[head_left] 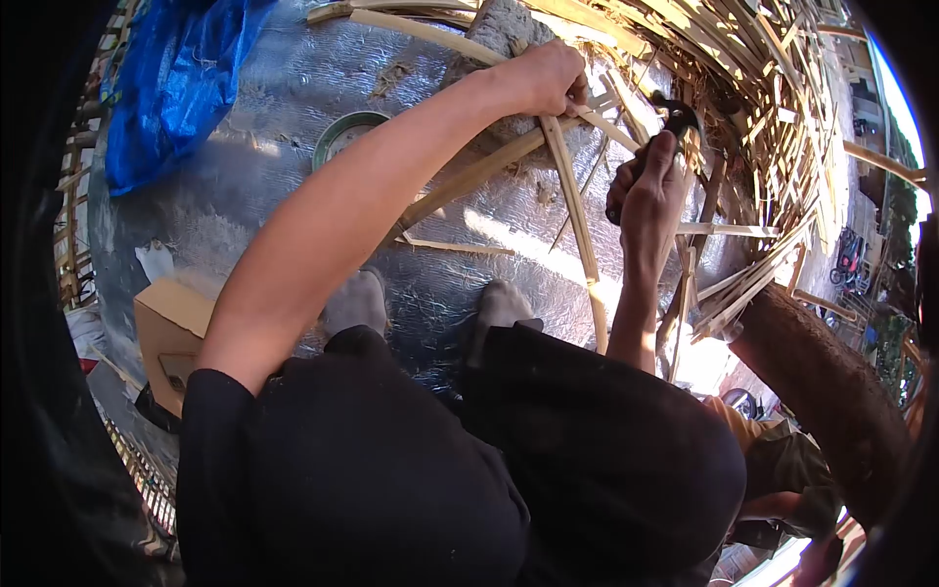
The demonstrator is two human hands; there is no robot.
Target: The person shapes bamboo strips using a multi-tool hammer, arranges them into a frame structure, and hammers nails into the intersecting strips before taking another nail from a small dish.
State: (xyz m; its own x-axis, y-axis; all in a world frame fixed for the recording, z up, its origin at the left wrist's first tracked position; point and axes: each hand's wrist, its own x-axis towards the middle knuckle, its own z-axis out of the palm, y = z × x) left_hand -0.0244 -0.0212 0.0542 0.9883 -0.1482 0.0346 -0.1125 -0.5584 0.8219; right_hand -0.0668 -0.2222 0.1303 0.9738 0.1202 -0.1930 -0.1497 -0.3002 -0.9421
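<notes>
My left hand (559,78) is closed at the top centre, its fingers pinched at the joint where several bamboo strips meet. One bamboo strip (570,201) runs down from that joint towards my knees, and a wider bamboo piece (474,176) slants down to the left. Below the fingers and behind the joint lies a rough grey block (509,34). To the right, my right hand (650,186) is wrapped round the dark handle of a hammer (680,117), whose head points up beside the strips. The hammer is apart from the joint.
A large pile of split bamboo (773,127) fills the upper right, with a thick log (822,372) below it. A blue tarp (181,88), a round tin (347,132) and a cardboard box (171,328) are on the left. Another person (792,470) is at the lower right.
</notes>
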